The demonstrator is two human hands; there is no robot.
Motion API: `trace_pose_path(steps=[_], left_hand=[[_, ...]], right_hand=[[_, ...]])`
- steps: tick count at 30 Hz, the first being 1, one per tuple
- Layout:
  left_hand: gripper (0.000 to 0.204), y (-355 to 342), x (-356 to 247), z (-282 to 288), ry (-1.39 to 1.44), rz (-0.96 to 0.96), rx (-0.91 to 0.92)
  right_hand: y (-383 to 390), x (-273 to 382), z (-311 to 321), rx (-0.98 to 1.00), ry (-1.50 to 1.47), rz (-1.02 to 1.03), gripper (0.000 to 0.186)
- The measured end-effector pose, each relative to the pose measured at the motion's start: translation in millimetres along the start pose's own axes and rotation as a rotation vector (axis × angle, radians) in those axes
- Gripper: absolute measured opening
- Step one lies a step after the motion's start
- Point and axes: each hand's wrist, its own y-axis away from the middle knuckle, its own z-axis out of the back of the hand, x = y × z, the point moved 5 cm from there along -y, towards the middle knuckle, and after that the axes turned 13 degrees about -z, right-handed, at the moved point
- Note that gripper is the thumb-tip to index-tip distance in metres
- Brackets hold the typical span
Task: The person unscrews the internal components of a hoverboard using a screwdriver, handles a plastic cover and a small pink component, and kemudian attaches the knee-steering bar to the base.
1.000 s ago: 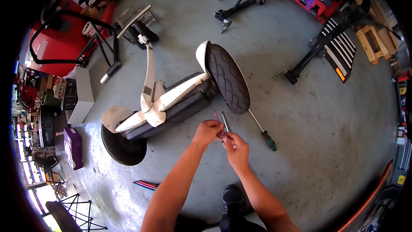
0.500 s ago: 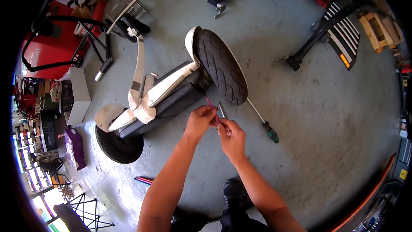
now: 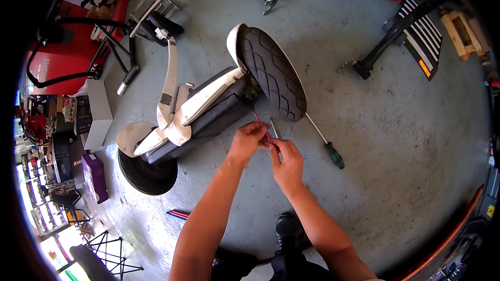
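Observation:
A white and black two-wheeled self-balancing scooter (image 3: pixel 203 96) is on the floor in front of me. From beneath its body, beside the treaded wheel (image 3: pixel 273 75), comes a thin pink wire (image 3: pixel 258 119). My left hand (image 3: pixel 248 141) pinches this wire between thumb and fingers. Right beside it, my right hand (image 3: pixel 287 164) is closed with its fingertips at the wire's end; what exactly they grip is too small to make out. Just past my fingers lies a slim metal rod (image 3: pixel 274 128), its lower part hidden. A screwdriver with a green and black handle (image 3: pixel 334 155) lies with its shaft reaching to the wheel.
Several thin coloured strips (image 3: pixel 178 214) lie left of my forearm. Black stands (image 3: pixel 364 67) are at the far right and top. On the left are a purple box (image 3: pixel 94 178), a white carton (image 3: pixel 99 114) and a black tubular frame (image 3: pixel 112 47). My shoe (image 3: pixel 288 226) is below.
The whole view has shifted slightly. My hands remain together on the pink wire, with the right fingertips drawn a little closer to the left hand.

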Motion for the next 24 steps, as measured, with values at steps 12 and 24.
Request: trace_pose_path(steps=[12,24], left_hand=[[0.023,-2.9,-1.8,5.1,-0.009,0.060,-0.059],[0.022,-15.0,8.7,6.4,0.019,0.042,-0.194]], right_hand=[[7.2,-46.6,-26.3,0.336,-1.047,-0.884,0.020],[-20.4,-31.8,-11.3,0.257,0.029,-0.416,0.029]])
